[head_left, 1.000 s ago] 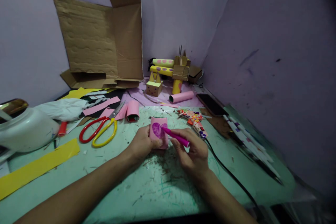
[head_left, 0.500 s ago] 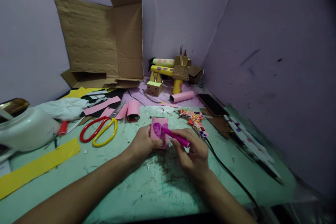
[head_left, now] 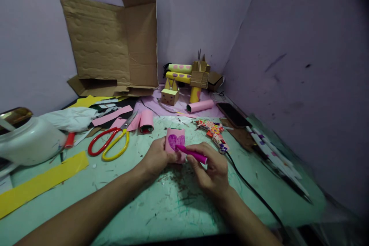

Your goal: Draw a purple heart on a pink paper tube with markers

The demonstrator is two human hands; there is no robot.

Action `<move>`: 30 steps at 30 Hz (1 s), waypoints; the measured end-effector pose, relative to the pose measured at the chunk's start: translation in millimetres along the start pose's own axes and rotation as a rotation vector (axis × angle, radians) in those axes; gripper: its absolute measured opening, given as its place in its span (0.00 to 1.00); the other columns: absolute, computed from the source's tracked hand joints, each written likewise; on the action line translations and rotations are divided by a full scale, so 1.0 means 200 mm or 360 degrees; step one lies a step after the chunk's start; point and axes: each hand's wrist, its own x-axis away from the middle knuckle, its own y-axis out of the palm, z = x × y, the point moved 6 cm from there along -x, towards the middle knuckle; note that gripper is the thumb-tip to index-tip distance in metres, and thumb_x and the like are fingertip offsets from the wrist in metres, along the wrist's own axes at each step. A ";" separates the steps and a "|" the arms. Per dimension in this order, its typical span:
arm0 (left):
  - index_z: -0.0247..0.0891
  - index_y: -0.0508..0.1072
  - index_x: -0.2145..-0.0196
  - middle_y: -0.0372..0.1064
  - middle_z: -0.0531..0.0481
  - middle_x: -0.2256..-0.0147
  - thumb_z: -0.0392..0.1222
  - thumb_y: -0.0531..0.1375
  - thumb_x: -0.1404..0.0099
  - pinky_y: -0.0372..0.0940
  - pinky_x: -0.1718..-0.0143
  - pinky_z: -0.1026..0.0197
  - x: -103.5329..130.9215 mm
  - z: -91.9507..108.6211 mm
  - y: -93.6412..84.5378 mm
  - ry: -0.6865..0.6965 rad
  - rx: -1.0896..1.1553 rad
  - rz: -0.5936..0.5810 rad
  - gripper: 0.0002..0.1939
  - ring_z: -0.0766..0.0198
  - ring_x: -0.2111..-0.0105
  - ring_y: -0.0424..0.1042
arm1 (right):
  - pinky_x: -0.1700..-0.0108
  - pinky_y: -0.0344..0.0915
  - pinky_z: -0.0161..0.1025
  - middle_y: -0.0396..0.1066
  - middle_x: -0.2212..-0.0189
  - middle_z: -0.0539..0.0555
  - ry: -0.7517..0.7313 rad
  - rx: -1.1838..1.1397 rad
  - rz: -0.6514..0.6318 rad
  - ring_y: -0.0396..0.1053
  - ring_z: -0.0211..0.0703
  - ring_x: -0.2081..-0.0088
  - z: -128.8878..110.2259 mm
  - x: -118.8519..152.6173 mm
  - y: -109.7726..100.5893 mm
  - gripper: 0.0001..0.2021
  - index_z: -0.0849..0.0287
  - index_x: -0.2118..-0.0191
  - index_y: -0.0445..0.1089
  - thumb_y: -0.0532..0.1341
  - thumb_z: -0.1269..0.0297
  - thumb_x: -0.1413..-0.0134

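Observation:
My left hand (head_left: 158,155) grips a short pink paper-covered tube (head_left: 169,132) by its left side and lower edge, holding it above the table. A purple heart (head_left: 174,140) is coloured on its front. My right hand (head_left: 211,163) is closed around a magenta felt-tip pen (head_left: 196,155), whose tip meets the lower part of the heart. Left of my left hand lie scissors (head_left: 115,150) with one red and one yellow handle. Behind it stands another pink tube (head_left: 147,119).
A patterned glue gun (head_left: 213,131) with a black cord lies at right, near a phone (head_left: 233,115) and several white pens (head_left: 271,150). At left are a yellow strip (head_left: 43,180) and a white pot (head_left: 31,142). Behind stand a cardboard box (head_left: 100,42) and cardboard figures (head_left: 170,97).
The pen tip has moved down and slightly left on the heart. The heart's right half now shows less covered by the pen. My left hand and the tube are nearly still.

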 end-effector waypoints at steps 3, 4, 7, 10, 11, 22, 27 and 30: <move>0.33 0.69 0.72 0.70 0.51 0.76 0.33 0.66 0.61 0.63 0.73 0.62 -0.01 -0.01 0.00 -0.0015 0.0001 -0.0006 0.15 0.64 0.75 0.67 | 0.68 0.66 0.38 0.74 0.70 0.54 -0.0015 -0.0006 -0.0016 0.70 0.42 0.70 0.00 0.00 0.00 0.08 0.60 0.60 0.71 0.59 0.75 0.46; 0.33 0.69 0.72 0.70 0.52 0.76 0.32 0.66 0.61 0.63 0.73 0.62 -0.01 -0.01 0.00 -0.0021 -0.0002 -0.0010 0.15 0.65 0.76 0.67 | 0.68 0.66 0.38 0.74 0.70 0.54 -0.0017 -0.0005 -0.0022 0.70 0.42 0.70 0.00 0.00 0.00 0.08 0.60 0.60 0.71 0.59 0.75 0.46; 0.32 0.69 0.72 0.70 0.51 0.75 0.32 0.67 0.61 0.63 0.72 0.62 0.00 0.00 0.00 -0.0013 -0.0035 -0.0017 0.16 0.65 0.75 0.67 | 0.67 0.66 0.37 0.73 0.69 0.54 -0.0017 0.0004 -0.0016 0.71 0.42 0.69 0.00 -0.01 0.00 0.09 0.59 0.59 0.71 0.59 0.75 0.46; 0.32 0.70 0.71 0.70 0.50 0.74 0.34 0.68 0.61 0.64 0.71 0.61 0.00 0.01 0.01 -0.0015 -0.0060 -0.0033 0.17 0.64 0.73 0.67 | 0.66 0.67 0.37 0.74 0.68 0.54 -0.0016 0.0012 -0.0014 0.71 0.42 0.67 0.00 -0.01 0.00 0.11 0.58 0.57 0.71 0.59 0.76 0.45; 0.32 0.70 0.71 0.70 0.50 0.74 0.34 0.69 0.61 0.65 0.71 0.60 0.00 0.01 0.01 -0.0014 -0.0067 -0.0039 0.17 0.63 0.73 0.68 | 0.66 0.68 0.38 0.74 0.68 0.55 -0.0018 0.0016 -0.0012 0.71 0.42 0.67 0.00 -0.01 0.00 0.11 0.58 0.57 0.71 0.59 0.76 0.45; 0.32 0.70 0.69 0.71 0.50 0.73 0.35 0.70 0.59 0.65 0.70 0.61 0.02 0.02 0.02 -0.0029 -0.0063 -0.0063 0.18 0.63 0.73 0.68 | 0.65 0.69 0.39 0.73 0.66 0.55 -0.0032 0.0031 0.0015 0.72 0.43 0.66 0.02 -0.02 0.02 0.13 0.56 0.55 0.71 0.59 0.76 0.45; 0.32 0.70 0.71 0.71 0.50 0.73 0.34 0.70 0.61 0.65 0.71 0.61 0.02 0.03 0.02 -0.0019 -0.0087 -0.0048 0.18 0.63 0.73 0.68 | 0.66 0.68 0.38 0.74 0.67 0.56 -0.0051 0.0005 0.0002 0.71 0.43 0.67 0.00 -0.02 0.02 0.11 0.58 0.57 0.72 0.59 0.76 0.45; 0.32 0.70 0.72 0.71 0.51 0.74 0.32 0.69 0.62 0.64 0.71 0.62 0.01 0.03 0.02 -0.0015 -0.0102 -0.0033 0.17 0.64 0.74 0.68 | 0.67 0.68 0.38 0.73 0.69 0.55 -0.0058 -0.0001 -0.0013 0.71 0.42 0.68 0.00 -0.02 0.02 0.11 0.59 0.58 0.71 0.59 0.76 0.46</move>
